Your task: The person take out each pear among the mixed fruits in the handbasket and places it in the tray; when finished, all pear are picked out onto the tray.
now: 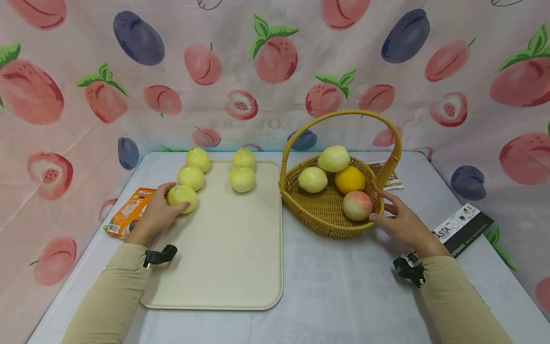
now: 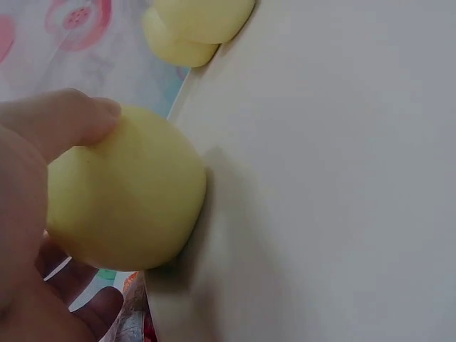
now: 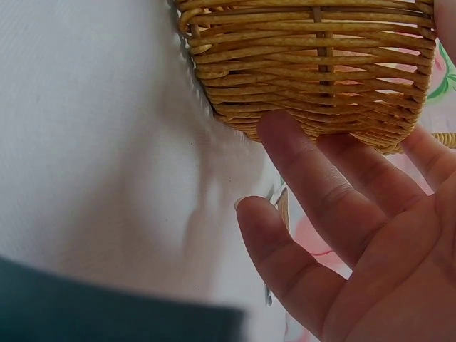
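My left hand holds a pale yellow-green round fruit at the tray's left edge. In the left wrist view, its thumb lies across that fruit, which partly hides the fingers beyond. Two similar fruits stand behind it, and another pair sits toward the tray's back right. My right hand grips the right end of a wicker basket, thumb at the rim and fingers against the outer wall. Inside are two pale green fruits, an orange and a peach.
The beige tray covers the table's left part. Left of it lies an orange packet. A black-and-white pasta sauce box lies beyond my right wrist. The basket's tall handle arches upward, and a printed card lies behind the basket.
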{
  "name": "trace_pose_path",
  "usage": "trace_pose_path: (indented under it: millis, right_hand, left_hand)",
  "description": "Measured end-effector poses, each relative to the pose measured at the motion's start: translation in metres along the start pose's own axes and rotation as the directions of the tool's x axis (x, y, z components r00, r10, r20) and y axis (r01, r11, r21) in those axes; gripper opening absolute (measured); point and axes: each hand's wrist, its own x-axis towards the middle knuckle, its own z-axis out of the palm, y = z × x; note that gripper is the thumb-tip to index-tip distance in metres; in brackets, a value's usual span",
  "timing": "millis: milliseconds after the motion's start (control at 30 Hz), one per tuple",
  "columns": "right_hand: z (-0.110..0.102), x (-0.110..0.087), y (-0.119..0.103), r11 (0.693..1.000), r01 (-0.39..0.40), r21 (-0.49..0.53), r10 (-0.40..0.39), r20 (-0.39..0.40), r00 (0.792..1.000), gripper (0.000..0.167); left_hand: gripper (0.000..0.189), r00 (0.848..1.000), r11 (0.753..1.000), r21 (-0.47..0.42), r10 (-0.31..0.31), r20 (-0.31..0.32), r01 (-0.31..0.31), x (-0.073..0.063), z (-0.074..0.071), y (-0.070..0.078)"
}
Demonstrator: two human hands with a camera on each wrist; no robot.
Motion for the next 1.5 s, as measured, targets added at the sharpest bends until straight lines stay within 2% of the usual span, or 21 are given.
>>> trace_pose_path:
  millis: [133,233,367,467,567,700,833,1067,1300,1500]
  right_hand:
    - [0.0,0.0,0.002,1.0,0.009,0.006,-0.009,0.002,1.0,0.097]
    - [0.0,0.001,0.003,1.0,0.011,0.009,-0.011,0.002,1.0,0.097]
    - [-0.001,0.001,0.003,1.0,0.011,0.005,-0.011,-0.001,1.0,0.097]
    - [-0.002,0.001,0.003,1.0,0.008,-0.002,-0.008,-0.004,1.0,0.098]
    - [-0.002,0.001,0.002,1.0,0.004,-0.004,-0.004,-0.003,1.0,0.098]
    - [-0.002,0.001,0.001,1.0,0.003,0.001,-0.003,0.001,1.0,0.098]
    - [-0.002,0.001,0.0,1.0,-0.004,0.003,0.004,0.006,1.0,0.099]
    - [-0.001,0.004,0.001,1.0,-0.002,0.0,0.002,0.005,1.0,0.1]
    - [-0.001,0.004,0.003,1.0,-0.013,0.018,0.013,0.01,1.0,0.1]
    - [-0.001,0.003,0.002,1.0,-0.016,0.012,0.016,0.009,1.0,0.1]
  left_hand:
    - [0.088,0.999,1.0,-0.011,-0.021,-0.035,0.021,-0.004,0.0,0.005]
    - [0.086,0.995,1.0,0.006,0.001,-0.098,-0.001,-0.008,-0.003,0.015]
    - [0.08,0.98,0.996,0.03,0.092,-0.177,-0.088,-0.013,-0.009,0.035]
    - [0.078,0.97,0.988,0.005,0.155,-0.187,-0.156,-0.017,-0.01,0.05]
    - [0.074,0.955,0.973,-0.027,0.221,-0.199,-0.231,-0.02,-0.005,0.062]
    - [0.069,0.924,0.942,-0.047,0.316,-0.214,-0.333,-0.025,0.008,0.076]
    - [0.069,0.91,0.916,-0.075,0.377,-0.171,-0.394,-0.027,0.022,0.089]
    - [0.07,0.892,0.884,-0.118,0.448,-0.061,-0.452,-0.027,0.047,0.108]
    - [0.07,0.849,0.843,-0.144,0.528,0.031,-0.519,-0.028,0.073,0.127]
    - [0.069,0.801,0.806,-0.175,0.587,0.116,-0.566,-0.026,0.099,0.144]
